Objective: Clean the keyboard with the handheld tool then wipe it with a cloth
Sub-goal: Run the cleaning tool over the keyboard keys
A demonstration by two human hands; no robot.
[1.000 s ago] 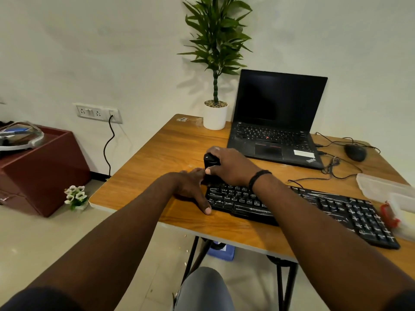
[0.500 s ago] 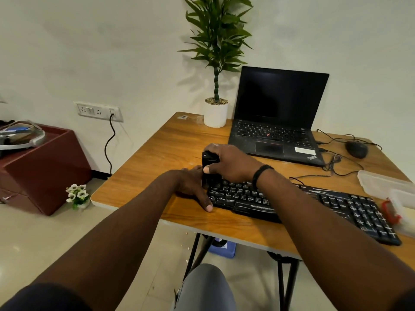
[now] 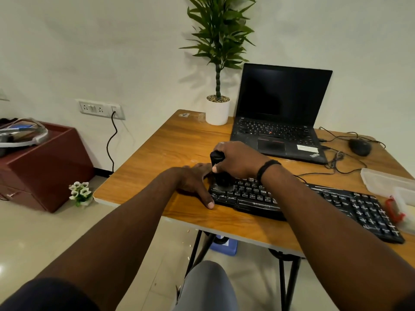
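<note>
The wooden worktop (image 3: 170,140) runs from its near-left rounded corner back to the wall, its front edge crossing just under the person's forearms, with bare wood open on the left half between that edge and the white plant pot (image 3: 217,112) at the back. An open laptop (image 3: 278,122) with a dark screen sits behind the hands, near the far edge. The black keyboard (image 3: 336,203) lies slanted along the front of the worktop, its left end close to the middle and its right end near the front edge, just beside a clear plastic container (image 3: 386,180) at the right border of the view. A mouse (image 3: 359,147) and loose cables lie beyond the keyboard on the right. The right hand (image 3: 238,161) has its fingers wrapped round a black handheld tool (image 3: 219,173), held upright with its lower end on the keys at the keyboard's left end. The left hand (image 3: 195,182) rests flat on the wood, fingers relaxed and spread, touching the keyboard's left edge. On the floor to the left stand a maroon cabinet (image 3: 42,167) and a small bunch of white flowers (image 3: 80,193).
</note>
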